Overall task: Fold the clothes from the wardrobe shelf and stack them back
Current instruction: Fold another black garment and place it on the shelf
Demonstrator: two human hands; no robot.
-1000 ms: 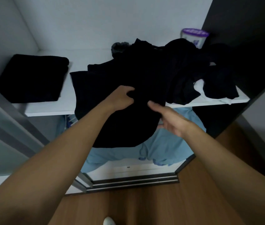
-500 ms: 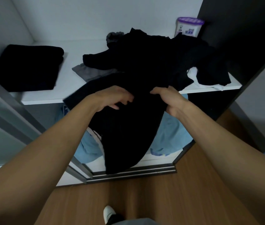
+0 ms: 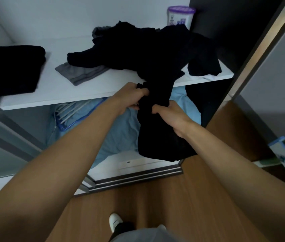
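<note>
Black garment (image 3: 157, 133): one second ago spread wide over the front edge of the shelf (image 3: 85, 95). It is now drawn into a narrow bunch hanging below that edge.

Right hand (image 3: 171, 116): previously open and short of the cloth, now gripping it below the shelf edge.

Left hand (image 3: 133, 98): has dropped from the edge to just beneath it, close beside the right.

Grey garment (image 3: 80, 74): formerly covered, now exposed on the shelf.

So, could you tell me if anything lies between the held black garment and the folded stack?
Yes: a grey garment lies on the shelf between them, apart from the folded stack. The left hand and right hand grip the black garment.
</note>
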